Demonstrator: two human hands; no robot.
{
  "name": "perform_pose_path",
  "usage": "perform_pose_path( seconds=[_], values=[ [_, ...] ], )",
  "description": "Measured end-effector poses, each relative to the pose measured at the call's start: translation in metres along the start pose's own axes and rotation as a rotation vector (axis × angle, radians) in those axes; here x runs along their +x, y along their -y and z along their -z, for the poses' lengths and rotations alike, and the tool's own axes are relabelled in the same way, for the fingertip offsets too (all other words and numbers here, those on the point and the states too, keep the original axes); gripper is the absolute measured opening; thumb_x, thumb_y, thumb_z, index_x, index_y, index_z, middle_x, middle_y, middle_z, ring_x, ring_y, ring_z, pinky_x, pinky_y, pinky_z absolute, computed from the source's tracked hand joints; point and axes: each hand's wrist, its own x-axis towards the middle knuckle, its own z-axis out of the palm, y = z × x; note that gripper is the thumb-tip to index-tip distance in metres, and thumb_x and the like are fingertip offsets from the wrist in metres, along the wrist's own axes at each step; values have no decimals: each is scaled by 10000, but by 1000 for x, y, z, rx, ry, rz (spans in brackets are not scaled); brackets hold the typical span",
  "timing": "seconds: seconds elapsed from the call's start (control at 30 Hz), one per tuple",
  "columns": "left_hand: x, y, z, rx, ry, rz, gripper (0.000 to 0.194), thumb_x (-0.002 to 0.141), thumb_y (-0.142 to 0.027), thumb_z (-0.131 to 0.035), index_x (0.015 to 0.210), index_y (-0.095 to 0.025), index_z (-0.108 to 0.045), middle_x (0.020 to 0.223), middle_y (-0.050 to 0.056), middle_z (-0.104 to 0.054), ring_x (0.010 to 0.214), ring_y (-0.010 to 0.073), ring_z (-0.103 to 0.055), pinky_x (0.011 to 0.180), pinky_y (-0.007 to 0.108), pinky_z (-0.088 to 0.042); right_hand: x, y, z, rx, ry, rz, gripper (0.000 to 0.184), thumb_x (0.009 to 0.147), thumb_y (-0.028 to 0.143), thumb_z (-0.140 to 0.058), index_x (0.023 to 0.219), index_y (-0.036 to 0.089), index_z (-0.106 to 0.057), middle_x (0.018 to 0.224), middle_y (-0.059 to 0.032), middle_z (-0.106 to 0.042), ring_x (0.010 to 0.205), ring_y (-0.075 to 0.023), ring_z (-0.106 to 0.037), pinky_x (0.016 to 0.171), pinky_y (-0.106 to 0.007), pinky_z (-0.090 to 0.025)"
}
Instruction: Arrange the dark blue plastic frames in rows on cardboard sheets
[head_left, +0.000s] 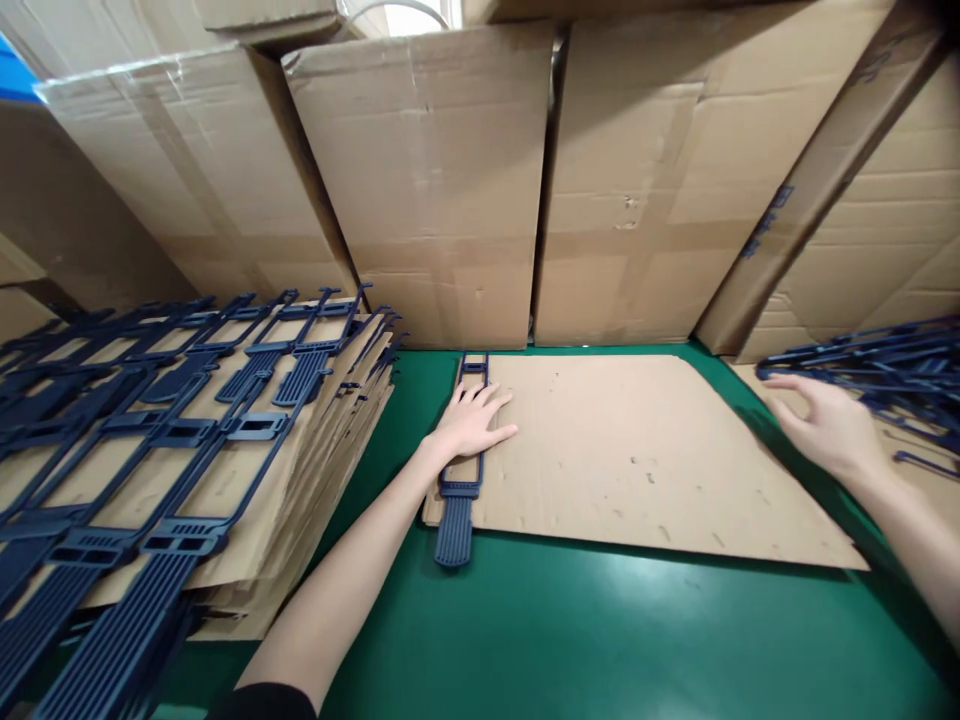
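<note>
My left hand (472,418) lies with fingers spread over a dark blue plastic frame (456,525) on the left end of a flat cardboard sheet (600,450). The frame is long and narrow, and its ribbed, rounded end sticks out past the sheet's near edge. Part of its middle is hidden under my palm. At the right, my right hand (829,425) hovers by a jumbled pile of similar dark blue plastic pieces (900,365). Its thumb and fingers are apart, with the fingertips close to the pile's left end; I see nothing held in it.
On the left stands a tall stack of cardboard sheets (330,480) layered with blue plastic frames (187,430) in rows. Large cardboard boxes (435,190) wall off the back. More cardboard (870,210) rises at the right. The table top (600,630) is green.
</note>
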Motion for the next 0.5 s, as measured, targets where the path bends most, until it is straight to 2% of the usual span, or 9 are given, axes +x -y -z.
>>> perform_pose_path(
  seconds=[0.07, 0.2, 0.27, 0.37, 0.5],
  values=[
    [0, 1, 1, 7, -5, -2, 687, 844, -684, -277, 1386, -271, -369, 1490, 67, -296, 1350, 276, -269, 1111, 508, -115, 14, -19, 11, -252, -7, 32, 285, 795, 203, -562, 1071, 147, -610, 1149, -157, -610, 1077, -241, -522, 849, -330, -377],
    [1, 1, 1, 5, -6, -6, 689, 844, -680, -273, 1377, -259, -385, 1487, 67, -304, 1346, 285, -273, 1110, 517, -105, 41, -47, 22, -579, 246, -10, 368, 832, 241, -508, 1150, 67, -567, 1199, -239, -535, 1094, -277, -461, 818, -384, -320],
    [2, 1, 0, -7, -8, -5, 697, 841, -684, -270, 1378, -256, -384, 1488, 65, -302, 1351, 289, -261, 1111, 518, -97, 53, -52, 19, -621, 330, -1, 365, 860, 205, -446, 1175, 52, -548, 1225, -258, -502, 1125, -274, -433, 848, -394, -292],
    [1, 1, 0, -16, -16, 0, 700, 840, -687, -269, 1376, -253, -386, 1486, 66, -306, 1355, 291, -252, 1112, 517, -88, 66, -52, 6, -622, 397, 6, 396, 870, 199, -422, 1239, 82, -504, 1246, -239, -491, 1128, -268, -445, 853, -386, -298],
    [0, 1, -1, -27, -18, 2, 707, 832, -697, -287, 1374, -255, -387, 1481, 71, -315, 1349, 295, -261, 1109, 524, -81, 69, -46, -8, -645, 427, -33, 338, 867, 187, -396, 1146, 106, -570, 1161, -248, -518, 1008, -299, -525, 806, -405, -329]
  ],
)
